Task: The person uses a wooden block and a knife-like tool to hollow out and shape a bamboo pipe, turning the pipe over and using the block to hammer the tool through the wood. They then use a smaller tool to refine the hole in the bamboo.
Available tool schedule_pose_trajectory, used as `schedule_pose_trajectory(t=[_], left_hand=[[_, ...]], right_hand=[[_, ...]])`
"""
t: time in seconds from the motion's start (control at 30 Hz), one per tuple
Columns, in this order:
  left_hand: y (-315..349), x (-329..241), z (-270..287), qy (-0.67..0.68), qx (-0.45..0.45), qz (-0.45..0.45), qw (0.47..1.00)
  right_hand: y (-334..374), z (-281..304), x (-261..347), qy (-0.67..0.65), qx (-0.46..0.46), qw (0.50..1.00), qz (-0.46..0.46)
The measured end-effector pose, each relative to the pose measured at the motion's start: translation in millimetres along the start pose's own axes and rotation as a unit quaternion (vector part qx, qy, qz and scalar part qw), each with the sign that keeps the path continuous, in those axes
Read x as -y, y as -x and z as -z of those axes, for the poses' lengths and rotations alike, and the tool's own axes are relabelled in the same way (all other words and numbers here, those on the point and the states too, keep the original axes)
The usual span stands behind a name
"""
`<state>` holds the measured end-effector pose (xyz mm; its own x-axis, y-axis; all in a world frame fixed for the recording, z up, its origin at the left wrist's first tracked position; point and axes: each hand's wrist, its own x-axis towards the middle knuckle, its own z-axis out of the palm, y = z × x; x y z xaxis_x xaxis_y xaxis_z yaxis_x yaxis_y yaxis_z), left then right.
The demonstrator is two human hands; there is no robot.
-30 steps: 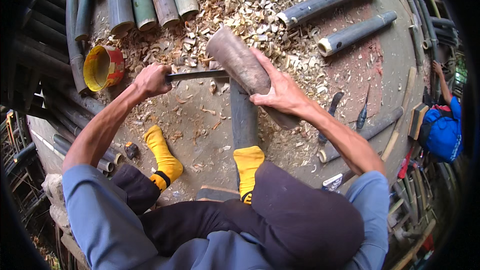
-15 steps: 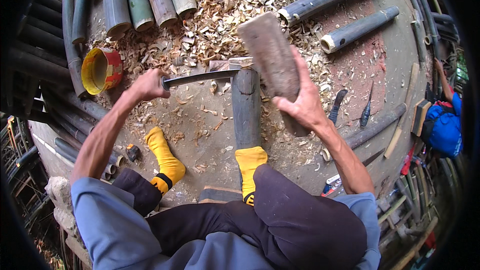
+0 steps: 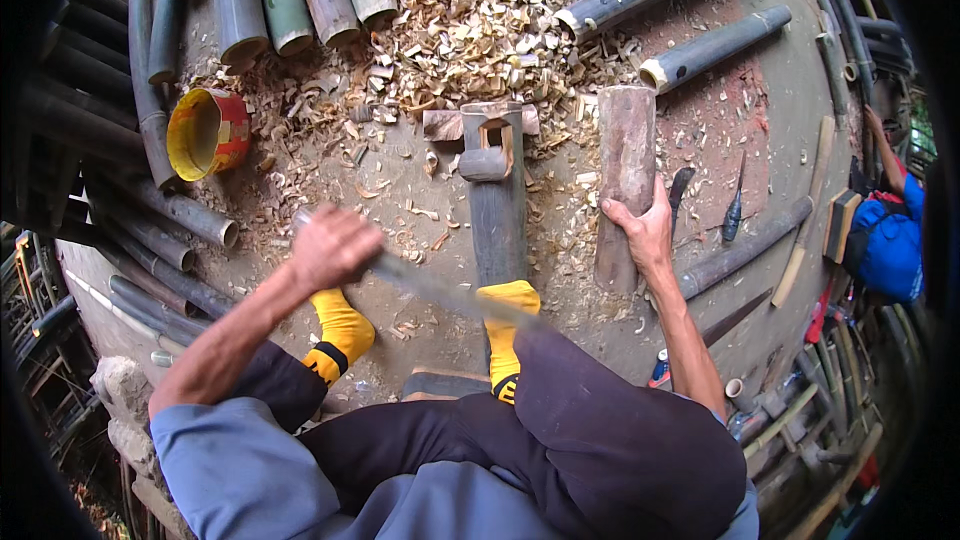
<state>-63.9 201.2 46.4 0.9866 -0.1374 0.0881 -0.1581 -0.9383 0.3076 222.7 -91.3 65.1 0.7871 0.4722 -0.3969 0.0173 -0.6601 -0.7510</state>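
Observation:
My left hand (image 3: pixel 338 243) is closed round the handle of a long knife (image 3: pixel 430 283); its blade is smeared by motion and slants over my front sock. In my right hand (image 3: pixel 650 235) is a thick wooden block (image 3: pixel 628 140), gripped along its side, at or just above the ground to the right. Between them lies a dark bamboo length (image 3: pixel 498 230), pointing away from me, with a yellow-socked foot (image 3: pixel 508 305) on its near part. A squarish opening shows near its far end, and a cut-off curved piece (image 3: pixel 484 164) rests across it just below.
Wood shavings (image 3: pixel 470 30) are heaped beyond the bamboo. A red-and-yellow bucket (image 3: pixel 208 135) lies tipped at left, near several bamboo lengths (image 3: pixel 240 20). Two more bamboo pieces (image 3: pixel 715 48) lie at far right, with a pointed tool (image 3: pixel 735 205) nearer. Another person's blue bag (image 3: pixel 890 250) is at the right edge.
The knife has left the bamboo's far end and swung toward me with my left hand. My right hand has lowered the block to the right. An opening and a loosened piece now show on the bamboo.

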Motion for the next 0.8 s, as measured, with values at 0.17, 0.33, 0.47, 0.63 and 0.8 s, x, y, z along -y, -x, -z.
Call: schedule_pose_trajectory(t=[0.17, 0.33, 0.47, 0.63, 0.8], left_hand=[[2, 18, -10, -0.035, 0.008, 0.145, 0.989], [-5, 71, -8, -0.073, 0.096, 0.196, 0.973], [-14, 81, 16, 0.075, 0.060, 0.424, 0.901], [-4, 67, 16, 0.119, -0.078, 0.373, 0.917], [-10, 47, 2, -0.001, 0.096, 0.212, 0.972]], right_hand=[[15, -1, -6, -0.014, -0.013, 0.999, 0.035], [27, -4, -11, -0.008, 0.016, 1.000, 0.010], [36, -10, -15, -0.037, 0.025, 0.999, -0.001], [51, -14, -5, 0.038, 0.045, 0.998, 0.006], [55, -30, 0, 0.052, 0.028, 0.998, 0.026]])
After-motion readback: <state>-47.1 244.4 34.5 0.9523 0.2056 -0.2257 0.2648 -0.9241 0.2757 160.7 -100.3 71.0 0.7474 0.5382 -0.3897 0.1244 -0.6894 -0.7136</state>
